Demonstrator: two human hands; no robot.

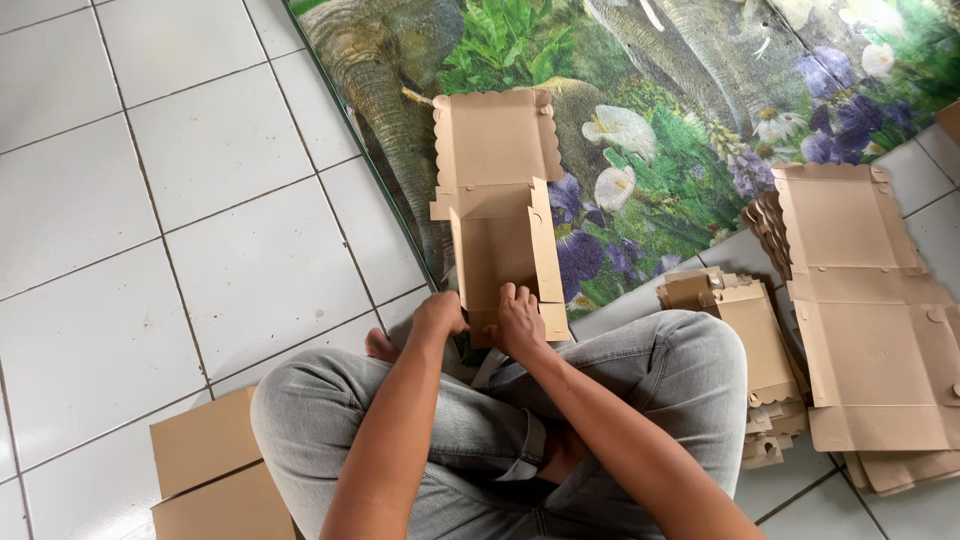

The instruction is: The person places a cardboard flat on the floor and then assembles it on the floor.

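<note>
A brown cardboard box blank (500,215) with scalloped flap edges lies on the floor in front of my crossed legs, its two long side walls folded up. My left hand (440,312) grips the near left corner of the blank. My right hand (520,318) presses on the near end wall, fingers curled over its edge. The far lid panel lies flat on a printed mat.
A mat (680,90) printed with elephants and flowers covers the floor ahead. A stack of flat cardboard blanks (860,320) lies at the right, with smaller folded pieces (745,330) beside my knee. Folded brown boxes (210,470) sit at the lower left on white tiles (150,200).
</note>
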